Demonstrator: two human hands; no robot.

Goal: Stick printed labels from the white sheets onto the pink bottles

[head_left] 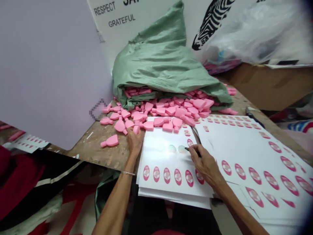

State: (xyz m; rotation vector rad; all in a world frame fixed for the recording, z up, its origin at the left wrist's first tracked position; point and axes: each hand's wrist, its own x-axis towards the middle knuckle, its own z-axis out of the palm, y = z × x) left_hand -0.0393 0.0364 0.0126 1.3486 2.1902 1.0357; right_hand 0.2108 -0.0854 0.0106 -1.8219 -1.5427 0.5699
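Small pink bottle-shaped pieces [168,111] lie heaped on the brown table, spilling from the mouth of a green woven sack [156,65]. My left hand [134,138] reaches to the near edge of the heap, its fingers closed round a pink piece [136,129]. Below the heap is a stack of white sticker sheets [158,158] with a row of oval pink labels [166,175]. Over its right part, my right hand [201,156] pinches a small dark-tipped item [186,148], too small to name.
More label sheets [234,143] overlap at the right. A dark-handled tool [254,117] lies behind them. One pink piece [110,141] sits apart at the left. A pale panel [49,71] rises on the left; a cardboard box [274,85] stands at the back right.
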